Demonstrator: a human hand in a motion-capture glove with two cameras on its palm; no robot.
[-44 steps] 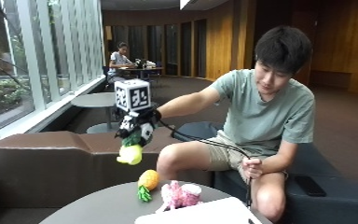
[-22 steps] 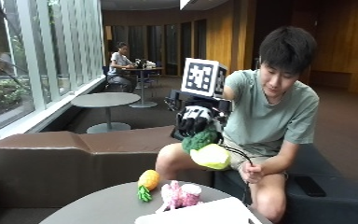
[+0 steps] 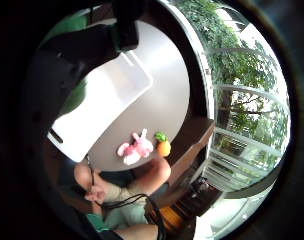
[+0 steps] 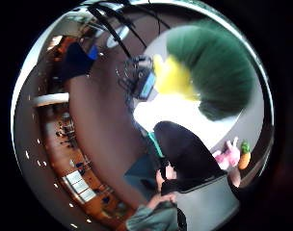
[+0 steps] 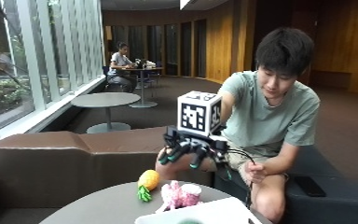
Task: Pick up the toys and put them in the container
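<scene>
Because every toy here looks like soft, light plush, you can pinch each round its middle without fear of breakage. On the round tabletop stands the white container. Your grip hangs above it, fingers slack and holding nothing. The green-and-yellow plush shows just under the palm, over the container. The pink plush and orange fruit toy lie near the container. No writing is legible.
</scene>
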